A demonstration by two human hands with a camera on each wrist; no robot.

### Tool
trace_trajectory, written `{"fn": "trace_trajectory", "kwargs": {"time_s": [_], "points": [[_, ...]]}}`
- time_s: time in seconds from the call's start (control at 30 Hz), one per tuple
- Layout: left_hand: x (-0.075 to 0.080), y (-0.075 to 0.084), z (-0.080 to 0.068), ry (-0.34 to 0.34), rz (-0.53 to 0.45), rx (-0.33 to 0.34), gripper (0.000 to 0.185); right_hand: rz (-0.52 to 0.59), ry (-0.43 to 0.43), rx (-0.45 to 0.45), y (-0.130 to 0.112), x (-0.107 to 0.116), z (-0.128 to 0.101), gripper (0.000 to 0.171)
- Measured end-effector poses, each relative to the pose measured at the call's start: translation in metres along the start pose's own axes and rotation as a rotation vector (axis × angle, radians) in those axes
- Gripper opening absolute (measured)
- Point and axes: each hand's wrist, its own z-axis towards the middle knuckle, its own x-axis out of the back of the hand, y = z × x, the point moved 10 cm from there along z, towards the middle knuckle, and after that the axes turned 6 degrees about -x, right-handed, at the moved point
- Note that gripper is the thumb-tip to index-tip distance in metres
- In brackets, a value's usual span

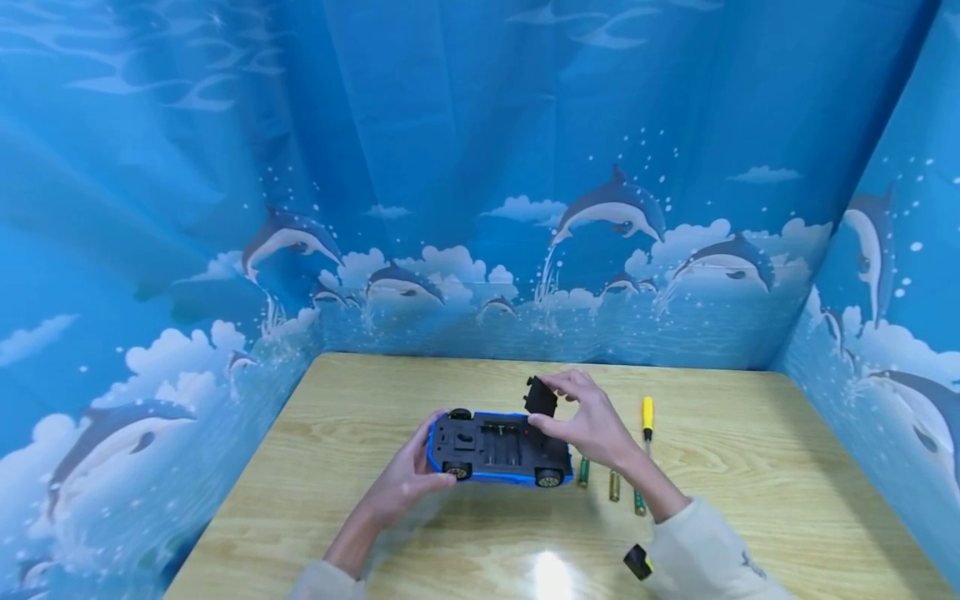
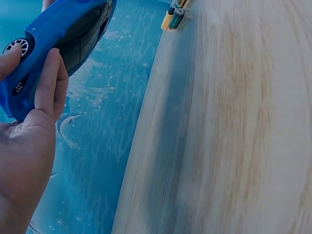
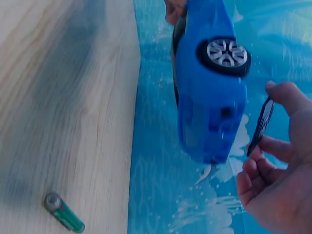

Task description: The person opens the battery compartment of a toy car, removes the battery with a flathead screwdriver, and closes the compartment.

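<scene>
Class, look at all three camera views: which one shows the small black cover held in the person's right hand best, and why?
The head view: the black cover shows its broad face, pinched by the right hand above the upturned toy car. The right wrist view shows the cover only edge-on, as a thin dark strip. The left wrist view does not show it.

toy car (image 1: 498, 448) upside down above the tabletop (image 1: 750, 500), in the middle | left hand (image 1: 408, 475) at its left end | right hand (image 1: 588, 417) holds cover (image 1: 540, 397) over its right end | batteries (image 1: 613, 486) and screwdriver (image 1: 647, 417) right of car
</scene>
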Motion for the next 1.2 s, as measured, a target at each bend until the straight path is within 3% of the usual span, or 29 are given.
{"fn": "trace_trajectory", "kwargs": {"time_s": [0.33, 1.2], "points": [[-0.004, 0.001, 0.001, -0.014, 0.003, -0.006, 0.104, 0.026, -0.054, 0.152, -0.028, -0.024, -0.016, 0.059], [-0.008, -0.001, 0.003, -0.025, 0.000, -0.004, 0.103, 0.030, -0.160, 0.149, -0.026, -0.040, -0.021, 0.058]]}}
